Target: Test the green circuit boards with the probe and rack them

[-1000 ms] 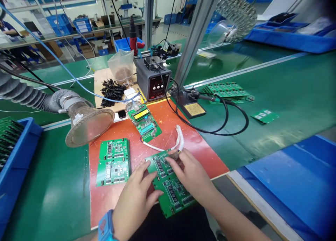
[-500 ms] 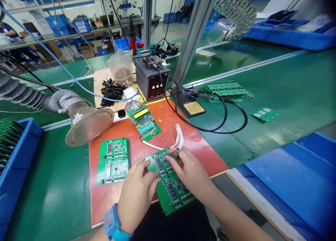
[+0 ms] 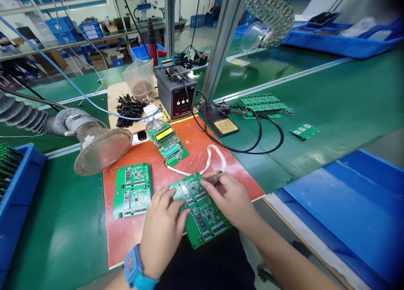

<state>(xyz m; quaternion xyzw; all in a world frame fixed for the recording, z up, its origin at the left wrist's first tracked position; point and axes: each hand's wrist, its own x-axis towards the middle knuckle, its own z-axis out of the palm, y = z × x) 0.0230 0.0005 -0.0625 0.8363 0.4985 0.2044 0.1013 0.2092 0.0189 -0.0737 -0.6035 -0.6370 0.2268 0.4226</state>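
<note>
- Brightly and evenly lit from overhead; strong colour, no dim patches.
- Only soft, short shadows: under the left grip (image 3: 162,231) on the orange mat (image 3: 123,243), and faintly below the extraction funnel (image 3: 101,149) well left of it.
- Pale sheen across the green worktop (image 3: 331,105) far beyond the right grip (image 3: 232,201).
- Nearly blown out on the white cable (image 3: 216,147) just past that grip.
- Sharp around both grips; softer and hazier toward the shelves far behind.
- Heavily bent at the edges, posts leaning; dark vignette in the corner above and right of the right grip.
</note>
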